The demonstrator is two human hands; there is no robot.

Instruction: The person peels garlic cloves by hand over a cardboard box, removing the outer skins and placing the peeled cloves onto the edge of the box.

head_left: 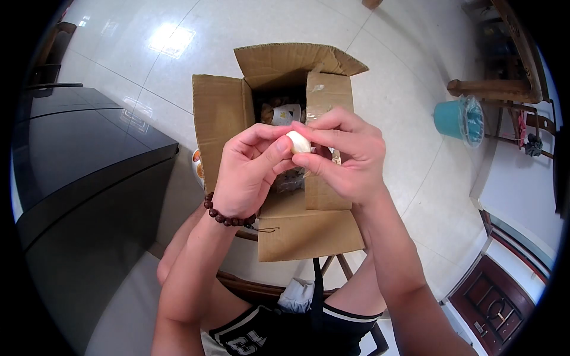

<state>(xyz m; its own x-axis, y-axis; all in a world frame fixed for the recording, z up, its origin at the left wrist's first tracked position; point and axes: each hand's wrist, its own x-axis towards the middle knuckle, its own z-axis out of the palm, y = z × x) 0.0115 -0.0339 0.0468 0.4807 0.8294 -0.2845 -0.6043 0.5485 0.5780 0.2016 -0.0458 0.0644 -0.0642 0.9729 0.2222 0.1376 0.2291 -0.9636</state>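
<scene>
A small whitish oval piece [299, 143] is pinched between both hands, above an open cardboard box [312, 236]. My left hand [249, 163], with a dark bead bracelet [228, 220] at the wrist, has its thumb and fingers closed against the piece's left side. On the right side, my right hand [350, 154] grips it between thumb and fingers. Beneath the hands, the box holds a white-labelled item [286, 114] and clear plastic wrapping [290, 181], partly hidden by the fingers.
A dark glossy cabinet [89, 136] stands at the left. On the tiled floor to the right is a teal bin [448, 117] with a plastic liner, beside wooden furniture [496, 89]. A dark red door [493, 308] shows at the lower right.
</scene>
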